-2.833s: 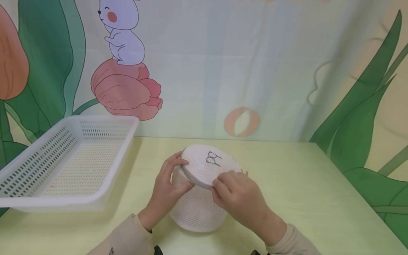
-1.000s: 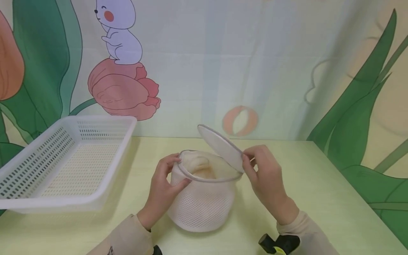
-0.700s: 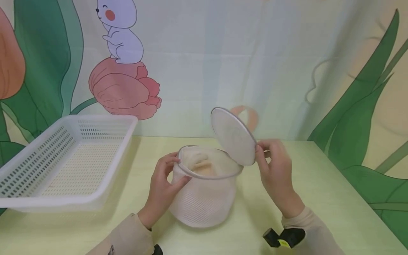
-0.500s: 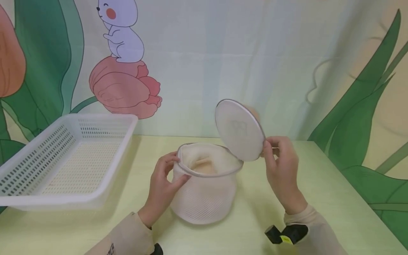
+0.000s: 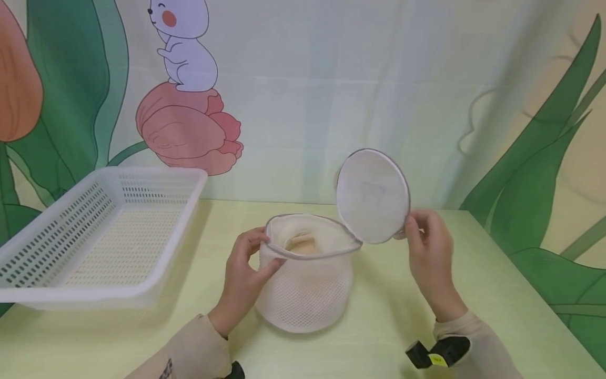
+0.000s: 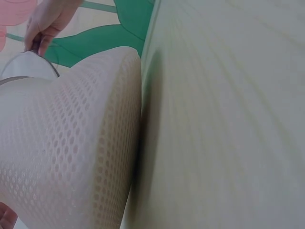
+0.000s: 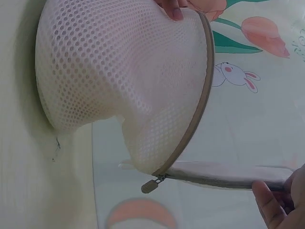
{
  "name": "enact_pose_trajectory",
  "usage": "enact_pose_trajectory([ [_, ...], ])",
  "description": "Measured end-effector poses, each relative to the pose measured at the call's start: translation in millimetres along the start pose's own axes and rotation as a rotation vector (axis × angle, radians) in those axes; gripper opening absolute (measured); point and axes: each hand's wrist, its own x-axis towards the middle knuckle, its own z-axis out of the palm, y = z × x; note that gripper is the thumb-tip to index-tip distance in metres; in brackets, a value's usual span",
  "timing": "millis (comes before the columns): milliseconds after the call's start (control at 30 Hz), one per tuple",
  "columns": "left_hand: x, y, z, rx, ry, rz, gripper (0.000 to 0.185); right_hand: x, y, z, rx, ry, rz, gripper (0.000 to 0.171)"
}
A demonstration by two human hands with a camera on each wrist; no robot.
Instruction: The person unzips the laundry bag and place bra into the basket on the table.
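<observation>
Your left hand (image 5: 243, 273) angles up from the near left, thumb on the front of the mesh bag (image 5: 305, 295) and fingers over its rim, gripping it. Your right hand (image 5: 432, 258), wrist raised, pinches the edge of the round lid (image 5: 374, 197). The bag sits between them, its mouth an oval with the long axis running rightward from your left fingers to the lid. A pale bundle (image 5: 305, 245) lies inside, below the rim, nearer the left hand; you cannot tell what it is. The lid tilts nearly upright, joined to the rim's right end, where the zipper pull (image 7: 150, 186) hangs. Farther left, well apart from the bag, is the white basket (image 5: 94, 293).
</observation>
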Motion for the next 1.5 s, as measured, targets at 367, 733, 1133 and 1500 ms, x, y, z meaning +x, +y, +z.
enact_pose_trajectory([
  [367,-2.4,-3.7,1.6,-0.036,-0.004,0.022,0.042,-8.0,14.4,-10.9,0.060,-0.056,0.200,0.023],
  [733,-4.9,-1.6,1.6,-0.009,-0.014,-0.018,0.041,-12.9,25.3,-13.6,0.128,-0.127,0.357,0.026],
  [1133,-6.8,-2.6,2.9,-0.013,-0.019,-0.024,0.041,-23.3,44.9,-18.8,0.066,-0.258,0.518,0.034],
  [1500,-6.6,-4.3,4.9,-0.004,-0.018,-0.049,0.038,-29.2,54.6,-18.0,0.053,-0.291,0.643,0.032],
])
